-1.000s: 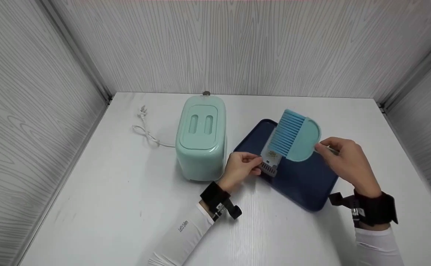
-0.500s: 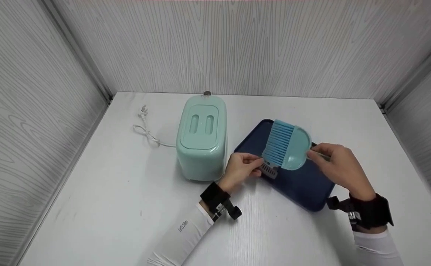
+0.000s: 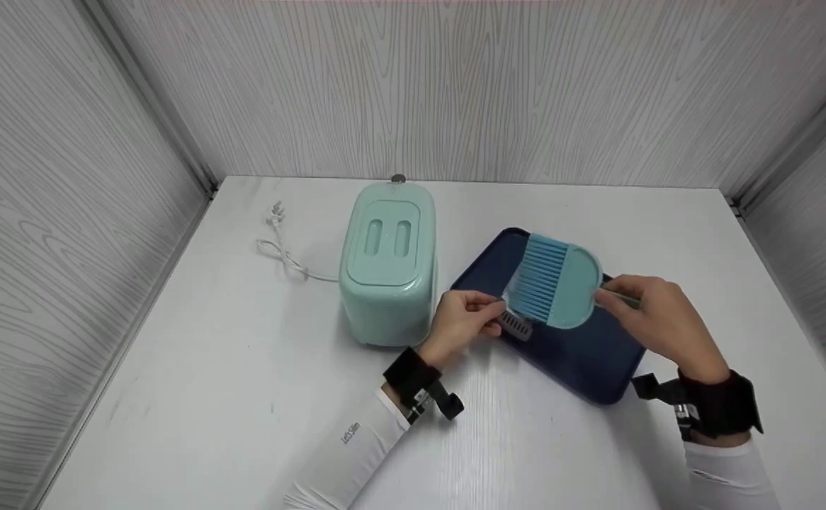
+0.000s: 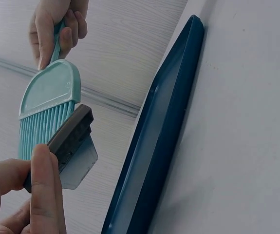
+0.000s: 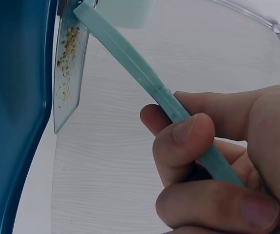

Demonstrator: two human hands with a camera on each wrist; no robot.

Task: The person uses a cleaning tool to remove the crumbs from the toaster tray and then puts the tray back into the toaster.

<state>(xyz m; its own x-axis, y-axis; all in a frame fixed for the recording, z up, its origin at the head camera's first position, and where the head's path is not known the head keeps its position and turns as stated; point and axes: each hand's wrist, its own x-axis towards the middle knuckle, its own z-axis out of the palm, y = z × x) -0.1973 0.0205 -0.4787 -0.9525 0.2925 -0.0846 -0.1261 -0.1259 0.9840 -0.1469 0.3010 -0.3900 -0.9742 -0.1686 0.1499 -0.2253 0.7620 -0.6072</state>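
Note:
My left hand [image 3: 459,322] pinches the grey slotted end [image 3: 516,326] of a shallow clear tray [image 4: 81,163]. Small yellowish crumbs [image 5: 67,53] lie on this clear tray in the right wrist view. A mint-green hand brush [image 3: 574,287] with blue bristles is in my right hand [image 3: 657,319], whose fingers curl round its thin handle [image 5: 164,100]. In the head view the bristles overlap the clear tray and hide most of it. Both things are held over a dark blue tray [image 3: 590,361], which lies diagonally on the table.
Left of the blue tray stands a mint-green appliance [image 3: 387,262] with two long recesses in its top. Its white cord [image 3: 285,258] and plug lie on the white table [image 3: 257,397] farther left. Grey wood-grain panels [image 3: 455,92] enclose the back and sides.
The brush first moved left and down over the clear tray, then slightly back to the right. My left hand and the clear tray have stayed in place.

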